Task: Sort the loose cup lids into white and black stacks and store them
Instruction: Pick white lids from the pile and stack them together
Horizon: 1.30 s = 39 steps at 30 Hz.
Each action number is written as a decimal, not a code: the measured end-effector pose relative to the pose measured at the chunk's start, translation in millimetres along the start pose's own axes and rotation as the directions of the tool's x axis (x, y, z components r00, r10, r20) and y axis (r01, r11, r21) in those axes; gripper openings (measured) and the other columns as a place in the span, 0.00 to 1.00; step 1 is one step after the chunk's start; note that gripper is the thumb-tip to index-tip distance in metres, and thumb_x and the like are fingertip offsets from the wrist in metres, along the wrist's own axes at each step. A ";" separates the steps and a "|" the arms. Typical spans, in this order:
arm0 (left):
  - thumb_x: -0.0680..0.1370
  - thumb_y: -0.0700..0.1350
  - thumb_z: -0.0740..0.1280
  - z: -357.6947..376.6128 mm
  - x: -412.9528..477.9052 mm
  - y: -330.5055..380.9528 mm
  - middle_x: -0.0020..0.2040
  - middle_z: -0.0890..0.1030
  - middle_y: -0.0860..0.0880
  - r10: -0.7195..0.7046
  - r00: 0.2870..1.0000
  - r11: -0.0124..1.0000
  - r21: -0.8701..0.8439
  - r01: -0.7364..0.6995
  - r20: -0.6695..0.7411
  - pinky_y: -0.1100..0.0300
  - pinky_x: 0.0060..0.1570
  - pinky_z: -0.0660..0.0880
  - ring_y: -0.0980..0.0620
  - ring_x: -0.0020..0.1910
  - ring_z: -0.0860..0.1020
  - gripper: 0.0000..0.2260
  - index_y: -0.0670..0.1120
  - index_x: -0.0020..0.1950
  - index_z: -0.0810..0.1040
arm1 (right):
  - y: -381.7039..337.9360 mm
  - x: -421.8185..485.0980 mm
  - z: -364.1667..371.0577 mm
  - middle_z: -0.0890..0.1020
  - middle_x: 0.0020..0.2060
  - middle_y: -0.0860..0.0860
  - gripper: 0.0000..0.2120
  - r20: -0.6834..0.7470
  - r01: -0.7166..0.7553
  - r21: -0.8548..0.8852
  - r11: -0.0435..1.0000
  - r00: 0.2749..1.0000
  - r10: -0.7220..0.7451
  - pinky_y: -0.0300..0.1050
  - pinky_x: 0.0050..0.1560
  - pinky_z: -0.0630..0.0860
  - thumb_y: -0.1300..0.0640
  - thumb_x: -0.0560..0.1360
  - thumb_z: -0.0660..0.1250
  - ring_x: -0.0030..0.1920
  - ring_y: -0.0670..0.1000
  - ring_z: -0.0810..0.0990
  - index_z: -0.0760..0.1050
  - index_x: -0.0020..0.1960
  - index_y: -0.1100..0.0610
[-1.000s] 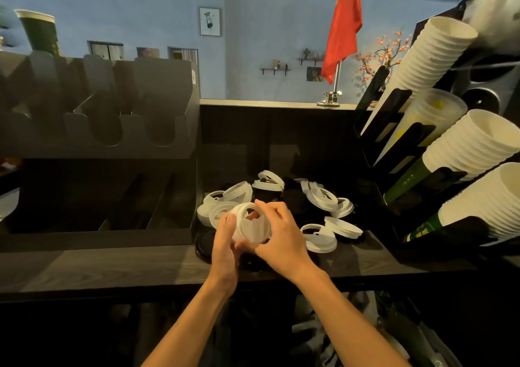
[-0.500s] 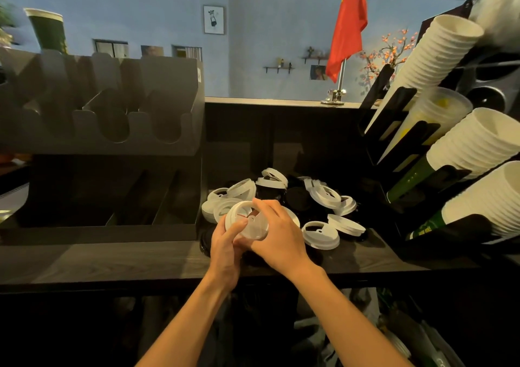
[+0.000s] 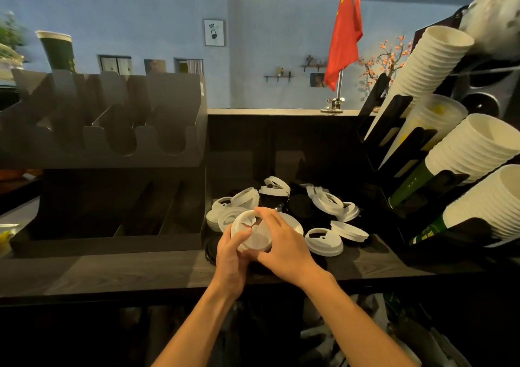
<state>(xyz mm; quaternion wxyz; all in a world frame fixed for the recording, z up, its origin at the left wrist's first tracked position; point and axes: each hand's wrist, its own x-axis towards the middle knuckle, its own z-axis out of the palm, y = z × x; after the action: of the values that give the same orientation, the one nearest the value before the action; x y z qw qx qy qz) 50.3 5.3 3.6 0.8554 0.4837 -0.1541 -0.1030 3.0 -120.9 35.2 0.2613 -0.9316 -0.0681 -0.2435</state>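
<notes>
Smooth white plastic lids [image 3: 323, 241] on a matt, dark wood-grain counter [image 3: 140, 271] — ribbed paper cups [image 3: 475, 152] alongside.

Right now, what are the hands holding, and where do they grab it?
Both hands hold white lids by the rim: the left hand on the left edge, the right hand over the right side.

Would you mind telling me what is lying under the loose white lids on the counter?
Black lids show between and beneath the white lids in the pile on the counter. How many lie underneath cannot be seen, since the white ones and both hands cover them.
</notes>
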 end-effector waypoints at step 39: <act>0.74 0.43 0.73 0.9 0.2 0.9 0.57 0.85 0.39 -0.081 0.996 0.995 -0.065 0.079 -0.031 0.49 0.49 0.82 0.41 0.53 0.83 0.19 0.43 0.65 0.79 | 10.7 -5.3 -9.1 0.78 0.56 0.40 0.11 -0.109 -0.228 0.494 0.839 0.941 0.320 0.32 0.48 0.73 0.46 0.82 0.63 0.54 0.38 0.76 0.74 0.64 0.44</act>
<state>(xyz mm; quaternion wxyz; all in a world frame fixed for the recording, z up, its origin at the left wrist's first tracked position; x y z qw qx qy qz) 50.2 5.0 4.8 0.8680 0.4637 -0.1170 -0.1338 -2.7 -134.7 34.5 0.5186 -0.8120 0.0339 -0.2657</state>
